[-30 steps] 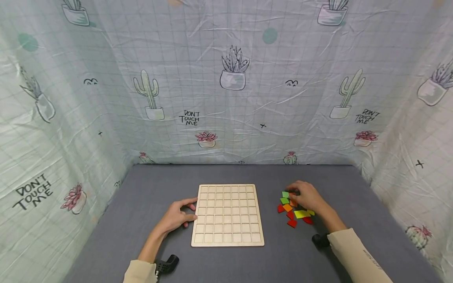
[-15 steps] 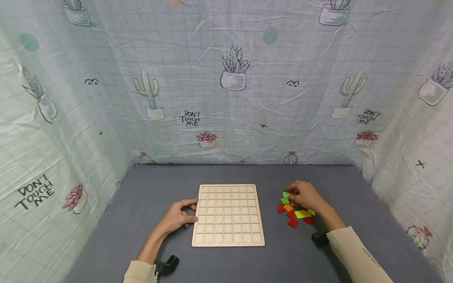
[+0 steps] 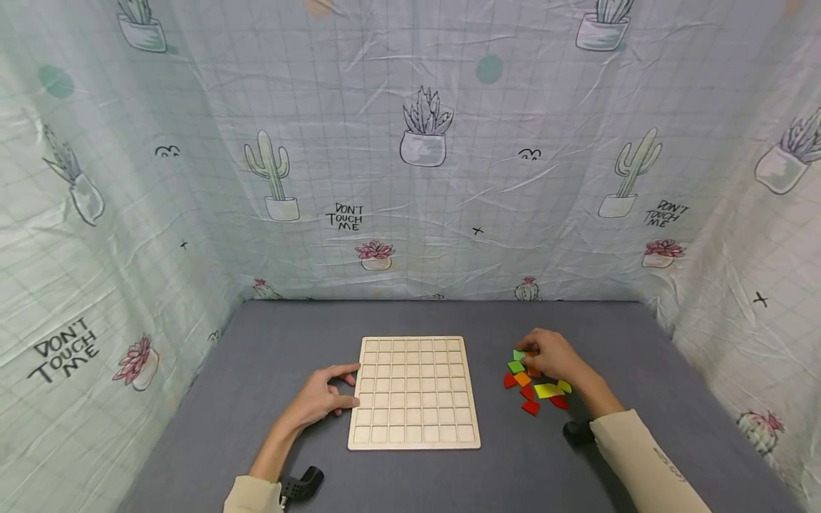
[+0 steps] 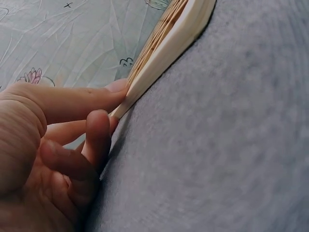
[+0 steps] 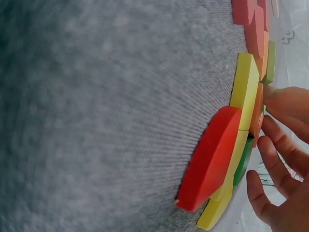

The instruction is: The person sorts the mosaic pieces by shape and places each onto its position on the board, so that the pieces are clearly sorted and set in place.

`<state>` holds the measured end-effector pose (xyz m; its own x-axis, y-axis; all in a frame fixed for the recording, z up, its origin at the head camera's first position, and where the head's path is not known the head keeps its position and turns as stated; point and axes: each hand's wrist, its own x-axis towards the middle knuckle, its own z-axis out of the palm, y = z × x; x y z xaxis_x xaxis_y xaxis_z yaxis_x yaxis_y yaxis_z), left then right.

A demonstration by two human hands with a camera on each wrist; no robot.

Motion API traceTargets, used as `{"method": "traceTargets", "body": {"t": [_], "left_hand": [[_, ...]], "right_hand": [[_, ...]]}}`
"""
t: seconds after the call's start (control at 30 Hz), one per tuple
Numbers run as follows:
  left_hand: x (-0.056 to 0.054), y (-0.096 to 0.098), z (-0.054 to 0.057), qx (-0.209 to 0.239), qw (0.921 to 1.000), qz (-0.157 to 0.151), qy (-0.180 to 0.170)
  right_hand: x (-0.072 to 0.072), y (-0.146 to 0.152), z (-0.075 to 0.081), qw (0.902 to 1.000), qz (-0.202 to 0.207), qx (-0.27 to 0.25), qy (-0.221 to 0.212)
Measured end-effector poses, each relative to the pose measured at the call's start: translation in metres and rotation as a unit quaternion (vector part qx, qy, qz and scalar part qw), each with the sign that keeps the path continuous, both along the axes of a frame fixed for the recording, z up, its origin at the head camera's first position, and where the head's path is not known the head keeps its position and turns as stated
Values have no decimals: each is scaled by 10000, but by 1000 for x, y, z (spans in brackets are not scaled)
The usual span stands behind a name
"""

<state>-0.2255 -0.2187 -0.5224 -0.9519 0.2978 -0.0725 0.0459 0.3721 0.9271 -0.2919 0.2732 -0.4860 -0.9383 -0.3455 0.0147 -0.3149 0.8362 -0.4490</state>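
A square wooden grid board [image 3: 414,392] lies flat on the grey table in the head view. My left hand [image 3: 321,393] touches its left edge, thumb and index finger spread apart; the left wrist view shows the thumb [image 4: 82,102] against the board's rim. On the right, my right hand [image 3: 556,354] is over a cluster of coloured blocks. Its thumb and index finger pinch a light green block [image 3: 518,355], mostly hidden by the fingers. Around it lie another green block [image 3: 516,367], orange [image 3: 522,380], yellow [image 3: 548,390] and red blocks [image 3: 530,407].
In the right wrist view, a curved red block [image 5: 207,162] leans near yellow blocks [image 5: 245,84] and a dark green block [image 5: 244,162]. A patterned curtain [image 3: 423,192] surrounds the table [image 3: 410,484] at the back and sides.
The right hand's fingers have closed slightly over the light green block, which shows a little less. The left hand stays at the board's edge. The whole head view has shifted slightly.
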Motion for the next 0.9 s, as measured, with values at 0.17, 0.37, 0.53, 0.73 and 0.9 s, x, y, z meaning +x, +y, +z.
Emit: {"method": "traceTargets", "body": {"t": [0.17,0.37,0.53,0.73,0.9], "left_hand": [[0,-1,2,-15,10000,-35,-44],[0,-2,2,-134,9998,-127,-76],[0,-2,3,-145,9997,-217,12],[-2,-2,2,-137,9992,-354,128],[-2,-3,1,-176,9988,-417,168]], "right_hand": [[1,0,2,10000,-38,-22,-7],[3,1,2,10000,-61,-55,3],[5,3,1,9999,-108,-106,9],[3,6,2,9999,-42,-147,62],[3,4,6,9998,-10,-190,104]]}}
